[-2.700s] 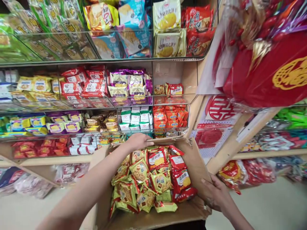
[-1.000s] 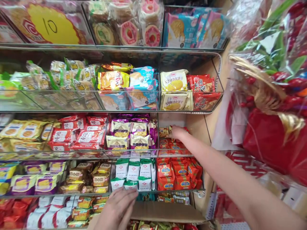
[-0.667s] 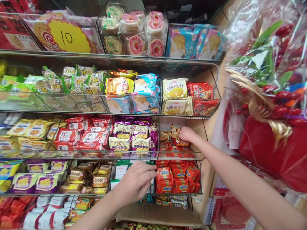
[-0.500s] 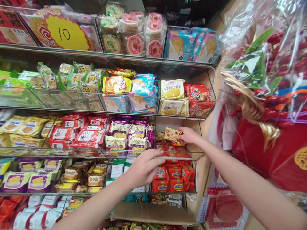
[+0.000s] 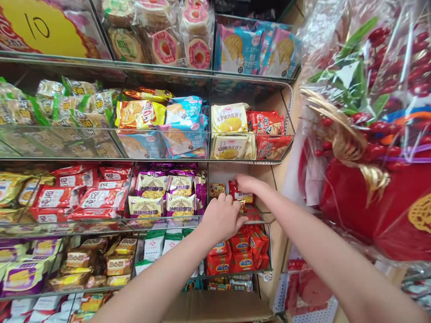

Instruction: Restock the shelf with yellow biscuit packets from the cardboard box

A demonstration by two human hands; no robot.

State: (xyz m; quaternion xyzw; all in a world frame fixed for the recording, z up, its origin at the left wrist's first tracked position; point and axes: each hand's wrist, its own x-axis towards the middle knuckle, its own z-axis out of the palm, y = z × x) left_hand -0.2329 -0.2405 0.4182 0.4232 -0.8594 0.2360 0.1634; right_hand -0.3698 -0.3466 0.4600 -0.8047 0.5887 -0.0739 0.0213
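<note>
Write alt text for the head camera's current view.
A person's right hand touches a red packet in a shelf compartment, with the left hand lower in view. Snack packets crowd around; a plastic-wrapped red item is at right, cardboard below.

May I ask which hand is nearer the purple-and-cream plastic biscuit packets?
Left: the left hand is just right of the packets; the right hand is farther right.

The left arm (image 5: 158,276) and right arm (image 5: 313,237) are bare as far as they show — slim and smooth, widening from narrow wrists (image 5: 204,233). The left hand (image 5: 222,217) is bare, with slender fingers (image 5: 221,202) — the right hand (image 5: 247,184) likewise bare, its fingers partly hidden.
</note>
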